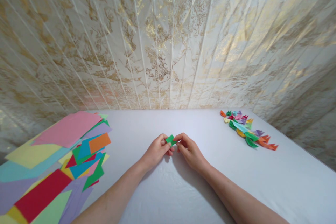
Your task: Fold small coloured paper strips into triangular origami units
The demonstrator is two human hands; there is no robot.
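Note:
A small folded piece of green paper [170, 139] is held up just above the white table, between my two hands. My left hand [158, 148] pinches its lower left side, thumb on top and fingers curled beneath. On the right, my right hand [189, 149] has its thumb and index finger at the paper's right edge, the other fingers bent in. The exact folds are too small to make out.
Coloured paper sheets [70, 129] and smaller cut rectangles [100, 142] lie overlapping along the left side. Several folded paper figures [240, 126] in many colours sit in a cluster at the far right. A gold-patterned white curtain [162, 42] hangs behind the table [147, 122].

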